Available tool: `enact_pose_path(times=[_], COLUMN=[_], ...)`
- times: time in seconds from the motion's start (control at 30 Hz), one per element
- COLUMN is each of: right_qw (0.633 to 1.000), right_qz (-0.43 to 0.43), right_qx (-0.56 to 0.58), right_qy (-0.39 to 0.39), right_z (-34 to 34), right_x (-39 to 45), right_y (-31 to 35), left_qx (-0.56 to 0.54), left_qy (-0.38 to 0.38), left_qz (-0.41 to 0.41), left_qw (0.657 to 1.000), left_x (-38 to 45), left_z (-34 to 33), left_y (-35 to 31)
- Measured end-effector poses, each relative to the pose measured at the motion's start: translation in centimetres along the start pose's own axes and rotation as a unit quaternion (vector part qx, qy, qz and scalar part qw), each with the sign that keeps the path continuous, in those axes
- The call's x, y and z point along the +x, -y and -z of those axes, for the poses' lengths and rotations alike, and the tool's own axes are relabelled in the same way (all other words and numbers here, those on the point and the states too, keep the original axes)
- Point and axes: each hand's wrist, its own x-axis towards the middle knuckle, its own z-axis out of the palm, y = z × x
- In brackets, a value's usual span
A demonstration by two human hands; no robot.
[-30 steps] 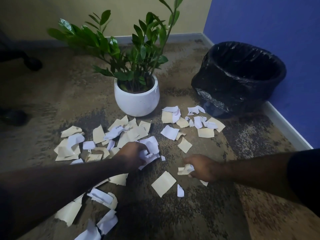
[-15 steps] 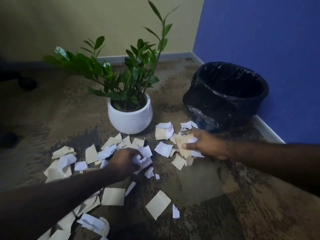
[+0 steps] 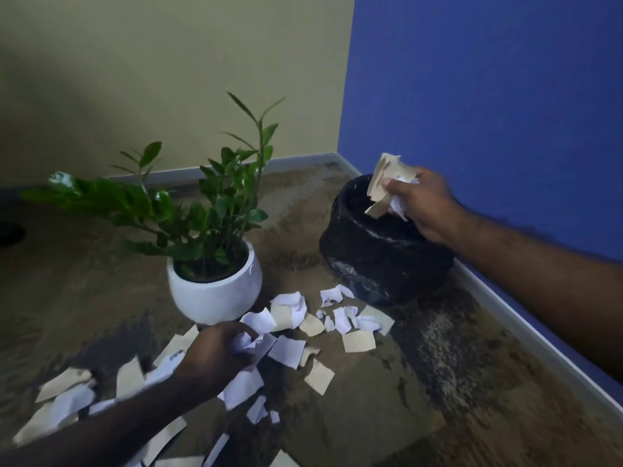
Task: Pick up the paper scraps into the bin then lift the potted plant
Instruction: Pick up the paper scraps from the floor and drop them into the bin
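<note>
R hand (image 3: 426, 205) has come up off the floor w/ a bunch of paper scraps (image 3: 387, 183) pinched in its fingers, now over the bin (image 3: 377, 261) at far right, so first drop looks imminent. L hand (image 3: 219, 355) stays low, fingers curled round white scraps. Many still litter the floor (image 3: 387, 416). Potted plant (image 3: 215, 288) untouched, just beyond L hand.

Dim corner, beige wall (image 3: 161, 79), blue wall (image 3: 488, 89), pale skirting board (image 3: 526, 335), mottled brown carpet (image 3: 387, 416)
</note>
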Motion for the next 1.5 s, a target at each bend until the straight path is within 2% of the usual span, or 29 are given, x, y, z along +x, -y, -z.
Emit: enact_pose_path(times=[0.1,0.3,0.47,0.7,0.77,0.83,0.97,1.1,1.23,1.33,1.43,1.5], right_qw=[0.998,0.994,0.991,0.995,0.991,0.977,0.968,0.969,0.980,0.982,0.990,0.996], right_qz=[0.000,-0.058,-0.088,-0.070,-0.120,-0.210,-0.228,-0.198,-0.174,-0.148,-0.103,-0.057], right_qx=[-0.021,-0.039,-0.026,-0.040,-0.044,0.023,0.104,0.132,0.002,-0.022,0.035,0.016], right_qy=[-0.060,-0.080,-0.100,-0.064,-0.033,0.010,-0.002,-0.062,-0.101,-0.117,-0.090,-0.072], right_z=[2.1,4.8,5.7,5.1,5.0,5.0,4.7,4.7,5.4,5.1,4.0,3.0], right_x=[1.3,2.5,3.1,3.2,3.3,3.3,3.7,4.1,4.4,3.9,3.4,2.6], right_y=[-0.6,-2.4,-2.0,-2.0,-1.7,-1.2,-0.8,-1.3,-2.6,-2.9,-2.5,-2.3], left_qx=[-0.024,-0.043,-0.035,-0.046,-0.049,-0.059,-0.127,-0.149,-0.158,-0.174,-0.098,-0.049], left_qy=[-0.003,0.002,-0.021,-0.003,-0.011,-0.020,-0.046,0.032,-0.036,-0.077,-0.053,-0.026], left_qz=[0.001,-0.033,-0.083,-0.165,-0.179,-0.186,-0.160,-0.190,-0.174,-0.156,-0.172,-0.173], left_qw=[1.000,0.999,0.996,0.985,0.982,0.981,0.978,0.970,0.971,0.969,0.979,0.983], left_x=[1.1,2.5,4.1,7.2,8.6,10.1,13.4,14.6,14.4,13.3,11.4,9.9], left_z=[-0.5,-1.2,-1.1,-2.0,-2.4,-3.0,-5.0,-6.8,-6.7,-5.8,-3.8,-2.2], left_y=[-1.4,-4.9,-10.6,-19.7,-21.9,-23.8,-26.9,-27.0,-24.9,-23.2,-20.6,-18.4])
